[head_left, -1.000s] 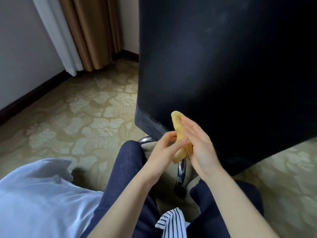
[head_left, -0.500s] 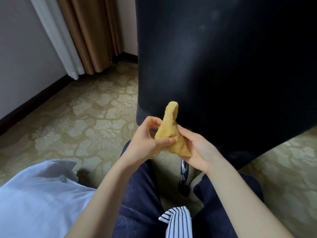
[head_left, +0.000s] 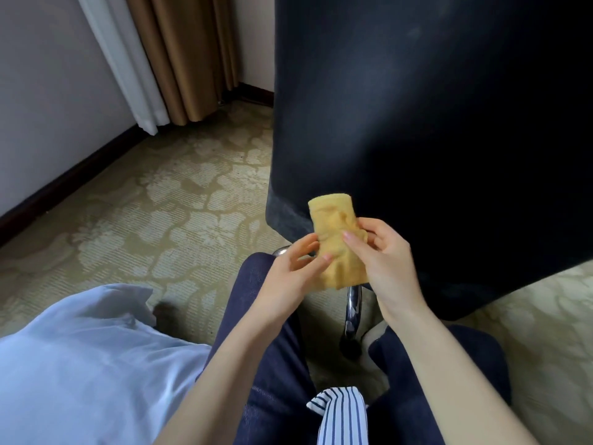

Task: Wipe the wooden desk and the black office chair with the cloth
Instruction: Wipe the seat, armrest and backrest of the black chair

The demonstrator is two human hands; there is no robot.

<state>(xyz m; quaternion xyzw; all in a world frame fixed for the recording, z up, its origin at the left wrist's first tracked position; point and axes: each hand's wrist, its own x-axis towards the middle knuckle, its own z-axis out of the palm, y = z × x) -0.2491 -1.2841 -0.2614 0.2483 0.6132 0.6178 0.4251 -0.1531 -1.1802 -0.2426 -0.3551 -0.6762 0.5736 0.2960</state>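
A yellow cloth (head_left: 333, 232), folded into a flat strip, stands upright between my hands just in front of the black office chair's back (head_left: 433, 123). My left hand (head_left: 295, 271) pinches the cloth's lower left side with thumb and fingers. My right hand (head_left: 388, 252) grips its right side, thumb across the front. The chair's lower edge looks dusty grey. The wooden desk is not in view.
The chair's chrome leg (head_left: 353, 309) runs down between my knees. Patterned beige carpet (head_left: 160, 220) spreads to the left. Tan and white curtains (head_left: 167, 59) hang at the wall. White bedding (head_left: 80, 364) lies at the lower left.
The cloth went from a narrow bunched roll to a wider, flatter folded strip. Both hands shifted apart to its sides and rose slightly.
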